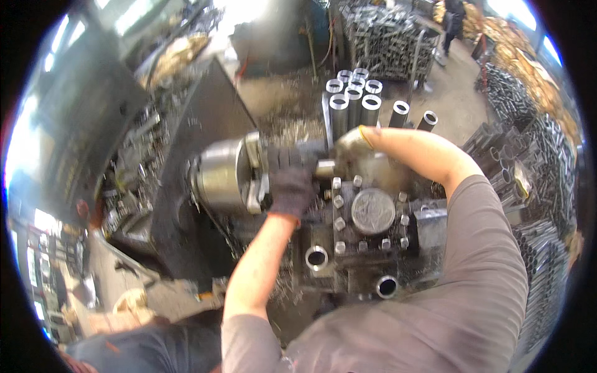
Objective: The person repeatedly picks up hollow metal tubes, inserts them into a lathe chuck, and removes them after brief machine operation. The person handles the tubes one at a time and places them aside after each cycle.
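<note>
My left hand (291, 180), in a dark glove, lies just right of the steel lathe chuck (222, 176). Its fingers are bent over whatever sits in front of the chuck jaws (254, 174), and the hand hides that thing. To its right a short shiny metal cylinder (324, 168) sticks out. My right arm reaches across the machine, and my right hand (354, 140), in a light glove with a yellow cuff, is beyond the bolted tool post (373, 211). Blur hides its fingers, and I cannot tell whether it touches the cylinder.
Several upright metal tubes (354, 93) stand behind the machine. Two short tube pieces, one near (316, 257) and one farther right (387, 286), stand on the near side. Metal chips (134, 161) pile up at left. Stacked tubes (541, 255) line the right; a person (453, 25) stands far back.
</note>
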